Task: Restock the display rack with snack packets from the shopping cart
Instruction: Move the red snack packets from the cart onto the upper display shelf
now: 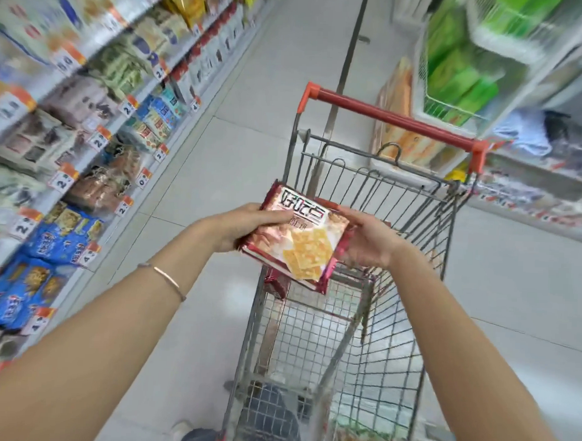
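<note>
Left grip and right grip curl round opposite edges of a stack of red foil cracker packets, held above the grey wire shopping cart; the stocked white display rack lies leftward, nearer the left grip

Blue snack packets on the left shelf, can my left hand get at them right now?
Probably not yet: the left hand and right hand both grip the red cracker packets. The path to the blue packets looks open.

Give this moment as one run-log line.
left hand: holds red cracker packets | right hand: holds same | position: above grey wire shopping cart
</note>
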Tool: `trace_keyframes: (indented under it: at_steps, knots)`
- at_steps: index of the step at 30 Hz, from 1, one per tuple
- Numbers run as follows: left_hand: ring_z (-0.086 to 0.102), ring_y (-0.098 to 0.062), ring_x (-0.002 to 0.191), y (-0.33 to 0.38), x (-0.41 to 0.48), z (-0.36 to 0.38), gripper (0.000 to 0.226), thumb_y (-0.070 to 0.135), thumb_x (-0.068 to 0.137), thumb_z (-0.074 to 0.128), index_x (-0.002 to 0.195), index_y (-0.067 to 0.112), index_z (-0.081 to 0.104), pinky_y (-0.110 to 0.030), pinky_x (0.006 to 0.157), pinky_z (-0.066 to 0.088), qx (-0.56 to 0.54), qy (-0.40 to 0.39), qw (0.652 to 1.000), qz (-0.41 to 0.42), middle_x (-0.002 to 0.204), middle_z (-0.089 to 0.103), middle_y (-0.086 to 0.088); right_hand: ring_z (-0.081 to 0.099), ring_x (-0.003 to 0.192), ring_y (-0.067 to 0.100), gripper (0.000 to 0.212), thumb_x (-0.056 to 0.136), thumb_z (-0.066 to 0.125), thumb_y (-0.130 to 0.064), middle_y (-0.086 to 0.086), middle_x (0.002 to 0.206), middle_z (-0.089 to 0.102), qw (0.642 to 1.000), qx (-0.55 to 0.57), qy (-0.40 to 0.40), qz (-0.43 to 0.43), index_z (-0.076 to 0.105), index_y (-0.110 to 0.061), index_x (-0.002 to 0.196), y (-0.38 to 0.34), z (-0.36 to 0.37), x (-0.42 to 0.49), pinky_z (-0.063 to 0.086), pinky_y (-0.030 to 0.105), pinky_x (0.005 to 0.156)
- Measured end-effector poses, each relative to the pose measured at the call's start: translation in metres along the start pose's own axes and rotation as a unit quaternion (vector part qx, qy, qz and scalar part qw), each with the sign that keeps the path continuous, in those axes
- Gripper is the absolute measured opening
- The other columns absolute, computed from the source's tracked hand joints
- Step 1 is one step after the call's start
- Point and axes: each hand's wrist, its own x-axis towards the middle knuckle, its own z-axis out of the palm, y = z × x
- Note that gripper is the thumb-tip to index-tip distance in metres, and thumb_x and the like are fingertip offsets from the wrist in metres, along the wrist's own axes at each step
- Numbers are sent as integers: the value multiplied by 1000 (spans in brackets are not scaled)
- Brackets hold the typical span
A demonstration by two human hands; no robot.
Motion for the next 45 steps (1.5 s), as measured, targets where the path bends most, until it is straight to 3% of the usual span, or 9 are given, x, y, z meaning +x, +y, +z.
trace_keyframes:
  at_steps: [4, 8, 14, 17, 24, 31, 33, 41, 45]
  knots:
    - [58, -4, 37, -29, -16, -49, 17, 24, 98, 58, 86, 13, 63, -14, 37, 45, -160, 166, 973, 26, 51, 65, 6, 69, 99, 24, 31, 103, 44, -17, 17, 120, 68, 988, 58, 138, -31, 59, -1, 124, 31, 0, 60, 54, 32, 85]
    - [64, -10, 49, -60, -10, -78, 16, 27, 96, 62, 85, 15, 65, -21, 47, 52, -209, 252, 945, 23, 64, 69, 4, 59, 72, 17, 12, 97, 51, -6, 11, 96, 68, 976, -18, 201, 81, 61, -3, 103, 87, -3, 121, 50, 26, 68]
    - [65, -6, 45, -90, 14, -80, 15, 27, 97, 60, 91, 14, 65, -18, 41, 49, -269, 308, 913, 11, 53, 66, 8, 63, 84, 18, 12, 97, 53, -8, 10, 97, 66, 965, -48, 180, 185, 58, -4, 107, 144, 2, 201, 54, 27, 77]
    - [57, -3, 35, -116, 18, -84, 19, 24, 99, 58, 82, 16, 58, -14, 35, 42, -286, 332, 899, 2, 42, 57, 9, 61, 55, 12, 13, 101, 51, -12, 9, 67, 66, 957, -76, 177, 217, 56, 0, 97, 167, 10, 237, 50, 23, 56]
    - [68, -16, 65, -162, 15, -96, 28, 31, 92, 68, 112, 13, 69, -28, 65, 53, -297, 385, 874, -29, 69, 73, 4, 63, 71, 22, 18, 96, 60, -18, 8, 78, 63, 939, -159, 284, 107, 61, -1, 103, 220, 17, 284, 60, 37, 72]
    - [60, -8, 41, -141, 21, -74, 11, 27, 95, 64, 93, 16, 64, -19, 42, 52, -299, 379, 875, -35, 52, 65, 7, 66, 62, 18, 16, 93, 68, -22, 5, 80, 65, 931, -240, 263, 77, 63, -10, 102, 215, 0, 271, 55, 24, 53]
    - [62, -9, 44, -137, 18, -68, 13, 28, 94, 65, 90, 16, 64, -20, 44, 52, -298, 366, 881, -36, 59, 70, 2, 61, 46, 10, 10, 93, 67, -13, 6, 75, 65, 943, -195, 253, 94, 64, -6, 98, 211, -12, 259, 44, 18, 37]
    - [69, -24, 75, -86, -21, -41, 21, 32, 92, 66, 103, 14, 69, -35, 61, 61, -283, 319, 904, -15, 92, 73, -8, 71, 85, 24, 22, 99, 51, -2, 21, 98, 72, 970, 203, 109, 83, 57, 11, 116, 176, -74, 115, 60, 25, 63]
    - [70, -15, 52, -42, -37, -15, 17, 28, 96, 62, 99, 12, 66, -24, 45, 56, -256, 284, 924, 12, 67, 74, -3, 62, 96, 25, 36, 87, 56, -11, 19, 103, 70, 968, 245, 49, 22, 57, 2, 121, 131, -87, 34, 61, 29, 71]
